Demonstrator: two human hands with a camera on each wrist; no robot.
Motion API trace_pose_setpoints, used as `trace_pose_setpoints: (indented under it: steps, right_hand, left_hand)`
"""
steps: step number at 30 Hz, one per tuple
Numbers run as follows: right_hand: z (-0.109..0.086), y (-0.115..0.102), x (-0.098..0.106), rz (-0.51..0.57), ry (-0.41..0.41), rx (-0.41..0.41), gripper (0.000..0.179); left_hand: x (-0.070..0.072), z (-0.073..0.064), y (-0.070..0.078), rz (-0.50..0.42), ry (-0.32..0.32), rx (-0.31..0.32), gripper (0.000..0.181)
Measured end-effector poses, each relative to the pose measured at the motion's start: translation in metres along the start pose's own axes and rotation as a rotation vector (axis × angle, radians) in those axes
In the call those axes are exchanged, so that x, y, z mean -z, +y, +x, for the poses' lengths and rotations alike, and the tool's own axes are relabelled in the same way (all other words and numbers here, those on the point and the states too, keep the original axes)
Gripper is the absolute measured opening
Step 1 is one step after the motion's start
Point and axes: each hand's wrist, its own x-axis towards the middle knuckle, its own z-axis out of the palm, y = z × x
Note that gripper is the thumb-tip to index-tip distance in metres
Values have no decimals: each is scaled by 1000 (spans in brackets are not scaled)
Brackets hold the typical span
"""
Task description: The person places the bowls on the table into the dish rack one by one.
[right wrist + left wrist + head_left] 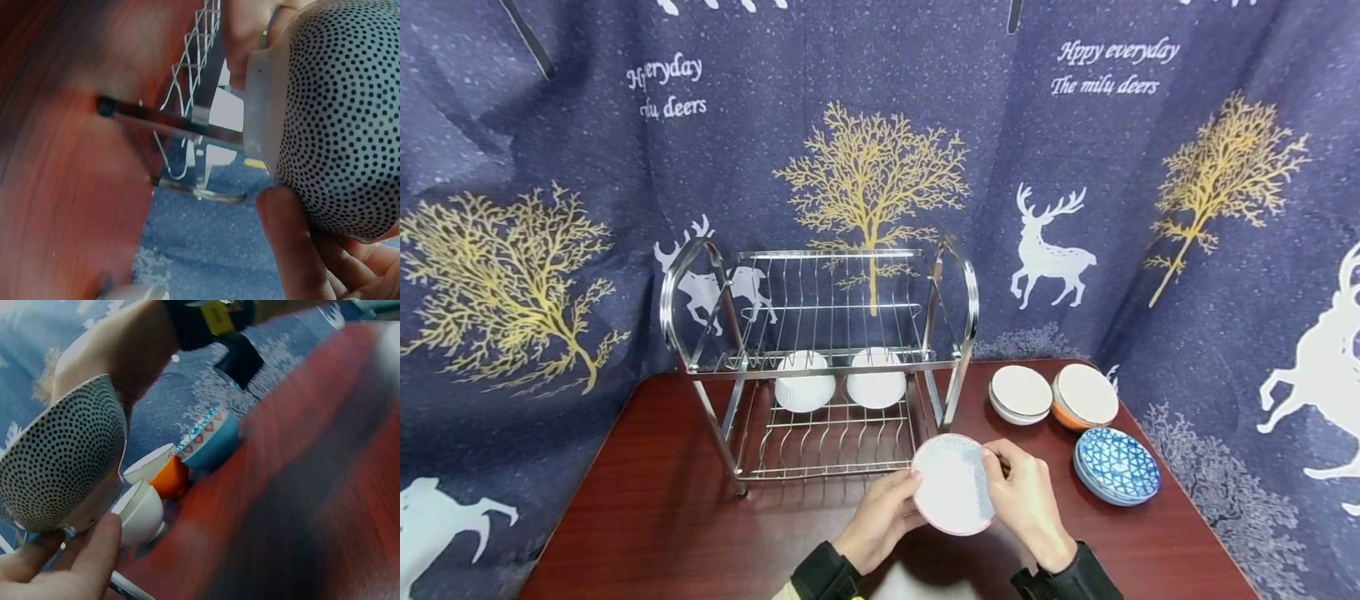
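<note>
A: Quick, biggest first?
B: Red-brown table [617, 517], metal two-tier rack [827, 369] on it. Two white bowls [805, 387] side by side, slightly apart, on the lower tier.
A: Right side?
B: Three groups: blue patterned bowls [1117, 462], orange-sided bowl [1086, 396], white stack [1021, 393].
A: And the work?
B: Dotted bowl [953, 483], held up off the table, just in front of the rack's right front corner.
A: Grip?
B: Left hand [883, 512] grasps its left side, thumb at the rim; right hand [1022, 496] grasps the opposite side. Neither's released.
A: Risks?
B: Foot or rim could knock the rack's front leg if the bowl swings that way. Smooth glaze, probably, so it could slip if one hand lets go early. Right sleeve [1067, 575] could nudge the blue ones if that elbow drifts out.
</note>
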Motion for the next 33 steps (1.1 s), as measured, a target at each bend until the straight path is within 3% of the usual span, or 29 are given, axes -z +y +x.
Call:
trace_pose_setpoints:
  steps: [3, 7, 14, 19, 23, 27, 30, 33]
  right_hand:
    - [0, -3, -4, 38, 6, -2, 12]
    - [0, -7, -9, 87, 4, -14, 14]
    - [2, -11, -19, 201, -49, -39, 14]
    - [4, -6, -31, 271, -1, -4, 18]
    - [6, -4, -44, 275, 30, -12, 23]
    - [7, -2, -54, 268, 19, -69, 26]
    - [7, 0, -60, 279, 2, -107, 33]
    - [8, 1, -64, 295, -10, -126, 36]
  left_hand:
    - [6, -2, 0, -87, -46, 1, 54]
    - [14, -5, 2, -127, -81, -8, 49]
    - [24, -11, 13, -45, -84, -58, 42]
    - [29, -15, 25, -6, -61, -96, 43]
    - [30, -18, 38, 15, 13, -178, 45]
    - [28, -18, 51, 77, 159, -266, 42]
    - [28, -15, 58, 172, 306, -308, 43]
    - [28, -10, 59, 331, 444, -337, 47]
